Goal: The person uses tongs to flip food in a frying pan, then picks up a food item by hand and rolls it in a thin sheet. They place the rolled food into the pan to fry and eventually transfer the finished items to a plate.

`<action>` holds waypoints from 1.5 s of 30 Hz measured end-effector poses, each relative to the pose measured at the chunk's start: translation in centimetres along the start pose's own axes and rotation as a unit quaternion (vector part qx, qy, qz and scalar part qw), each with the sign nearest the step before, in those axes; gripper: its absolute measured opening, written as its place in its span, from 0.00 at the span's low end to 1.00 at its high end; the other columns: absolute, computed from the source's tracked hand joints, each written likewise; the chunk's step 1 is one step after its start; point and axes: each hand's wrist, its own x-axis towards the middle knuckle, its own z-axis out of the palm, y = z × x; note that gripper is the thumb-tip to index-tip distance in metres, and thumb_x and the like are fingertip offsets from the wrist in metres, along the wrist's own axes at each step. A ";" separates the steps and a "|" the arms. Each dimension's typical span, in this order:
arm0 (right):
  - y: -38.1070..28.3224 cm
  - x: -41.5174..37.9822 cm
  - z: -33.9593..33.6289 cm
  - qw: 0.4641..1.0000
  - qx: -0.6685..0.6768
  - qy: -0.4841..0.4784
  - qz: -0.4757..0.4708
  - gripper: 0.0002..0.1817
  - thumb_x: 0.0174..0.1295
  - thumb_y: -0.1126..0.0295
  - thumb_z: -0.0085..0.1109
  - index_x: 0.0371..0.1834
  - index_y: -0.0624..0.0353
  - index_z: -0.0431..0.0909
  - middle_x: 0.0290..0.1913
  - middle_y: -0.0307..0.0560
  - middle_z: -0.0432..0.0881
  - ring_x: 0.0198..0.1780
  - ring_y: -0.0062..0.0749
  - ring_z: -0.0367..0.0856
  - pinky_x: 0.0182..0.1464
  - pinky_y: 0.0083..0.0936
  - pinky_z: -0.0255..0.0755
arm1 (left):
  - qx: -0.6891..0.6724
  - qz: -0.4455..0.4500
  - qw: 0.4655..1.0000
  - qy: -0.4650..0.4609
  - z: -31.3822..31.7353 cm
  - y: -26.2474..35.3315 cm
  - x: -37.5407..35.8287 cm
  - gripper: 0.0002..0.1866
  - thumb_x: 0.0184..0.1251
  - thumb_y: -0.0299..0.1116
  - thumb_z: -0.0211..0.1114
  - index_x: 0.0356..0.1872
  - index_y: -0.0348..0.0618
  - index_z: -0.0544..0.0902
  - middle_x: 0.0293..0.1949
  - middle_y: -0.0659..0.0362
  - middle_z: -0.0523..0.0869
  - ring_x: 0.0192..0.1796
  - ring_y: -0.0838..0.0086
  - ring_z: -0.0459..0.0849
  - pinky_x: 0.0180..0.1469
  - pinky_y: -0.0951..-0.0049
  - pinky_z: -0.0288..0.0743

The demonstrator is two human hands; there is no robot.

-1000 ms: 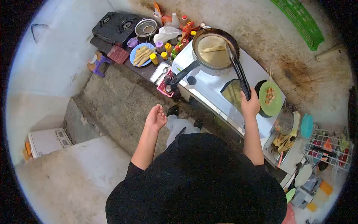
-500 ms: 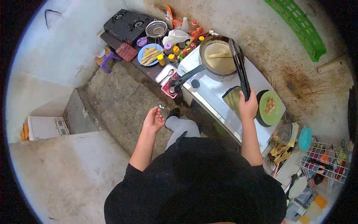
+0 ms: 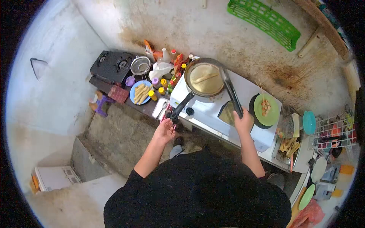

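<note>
My right hand is closed round the lower end of black tongs, whose far end reaches over the right rim of the frying pan. One pale rolled stick lies in oil in that pan. My left hand, palm up with loosely curled fingers, is just below the end of the pan's black handle; I cannot see a grip on it. Beside my right hand lies a dark-edged, greenish flat piece. A green plate with skewered food sits further right.
A blue plate of rolled sticks stands among yellow-capped bottles on the left. Behind it are a strainer and a black gas stove. The white counter runs rightward to a wire rack.
My left hand has come up close to the pan handle. The tongs have stayed over the pan's right side. The head view has shifted, moving the counter left and lower in view.
</note>
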 end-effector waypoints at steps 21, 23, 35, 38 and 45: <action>-4.4 5.1 6.8 0.747 0.396 -0.284 0.452 0.14 0.52 0.57 0.57 0.28 0.55 0.68 0.23 0.37 0.71 0.14 0.18 0.57 0.12 0.15 0.50 | 0.030 -0.065 0.995 -0.065 -4.6 7.9 2.7 0.05 0.54 0.39 0.57 0.25 0.52 0.75 0.22 0.70 0.76 0.25 0.78 0.71 0.31 0.72 0.64; -4.8 5.2 7.5 0.722 0.417 -0.283 0.474 0.14 0.52 0.57 0.57 0.29 0.54 0.67 0.24 0.37 0.72 0.14 0.17 0.57 0.12 0.15 0.50 | 0.043 -0.062 0.995 -0.063 -5.0 8.7 2.7 0.05 0.54 0.39 0.57 0.25 0.53 0.75 0.22 0.70 0.76 0.25 0.78 0.71 0.31 0.72 0.64; -9.1 6.3 12.1 0.720 0.450 -0.213 0.483 0.15 0.53 0.56 0.55 0.25 0.55 0.66 0.19 0.37 0.68 0.13 0.19 0.57 0.12 0.18 0.47 | 0.097 -0.112 0.988 -0.042 -6.6 12.3 5.0 0.05 0.55 0.38 0.57 0.26 0.51 0.73 0.23 0.69 0.72 0.24 0.79 0.68 0.30 0.73 0.64; -10.1 6.4 12.3 0.755 0.438 -0.182 0.453 0.15 0.52 0.58 0.57 0.25 0.57 0.66 0.18 0.37 0.67 0.13 0.19 0.56 0.13 0.18 0.47 | 0.105 -0.108 0.988 -0.038 -6.4 12.3 5.2 0.06 0.55 0.38 0.56 0.28 0.50 0.72 0.23 0.69 0.71 0.24 0.79 0.68 0.30 0.73 0.64; -10.0 4.9 10.2 0.845 0.319 -0.159 0.397 0.16 0.47 0.59 0.62 0.25 0.62 0.72 0.21 0.42 0.71 0.13 0.23 0.57 0.13 0.23 0.50 | 0.090 -0.107 0.989 -0.044 -7.3 11.9 5.1 0.07 0.56 0.38 0.56 0.29 0.48 0.71 0.24 0.67 0.68 0.24 0.78 0.67 0.29 0.73 0.63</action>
